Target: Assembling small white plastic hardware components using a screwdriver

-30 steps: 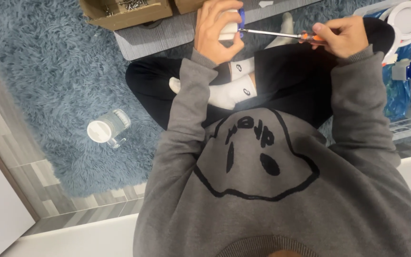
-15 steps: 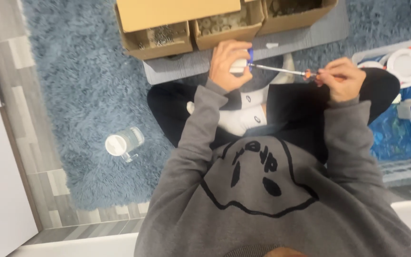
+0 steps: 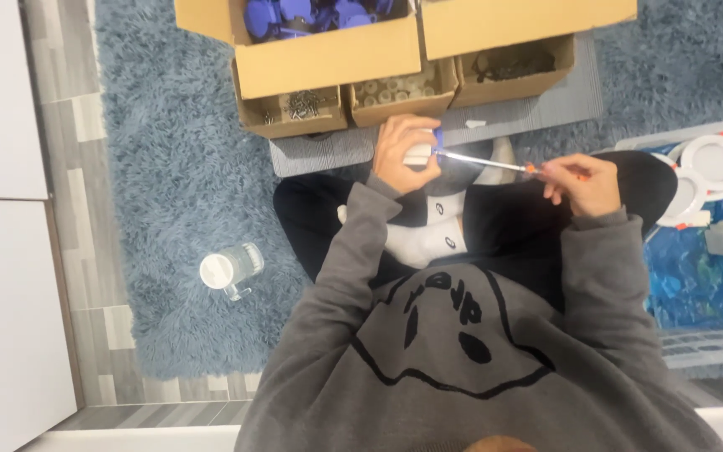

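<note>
Seated cross-legged on shaggy blue rug [image 3: 169,167], grey sweatshirt [image 3: 462,351], white socks. Left hand [image 3: 403,155] curled tight around small white part [image 3: 418,154] with blue bit at its right edge, held above lap, just in front of grey mat [image 3: 562,100]. Right hand [image 3: 583,182] pinched closed on orange handle of thin screwdriver [image 3: 483,161]; metal shaft running left, tip touching the white part at the blue bit. Hands apart, joined only by the tool. Beyond the mat, three small open cardboard boxes [image 3: 395,96] side by side with small metal hardware inside, contents too small to tell exactly. Behind those, larger cardboard box [image 3: 328,50] holding blue plastic pieces, another large box to its right. Clear glass jar [image 3: 232,269] lying on its side on rug, well left of the knees. At right, wire basket [image 3: 713,343] with blue bag inside, round white discs [image 3: 713,163] near its far end. Grey tile floor and white cabinet along left edge.
</note>
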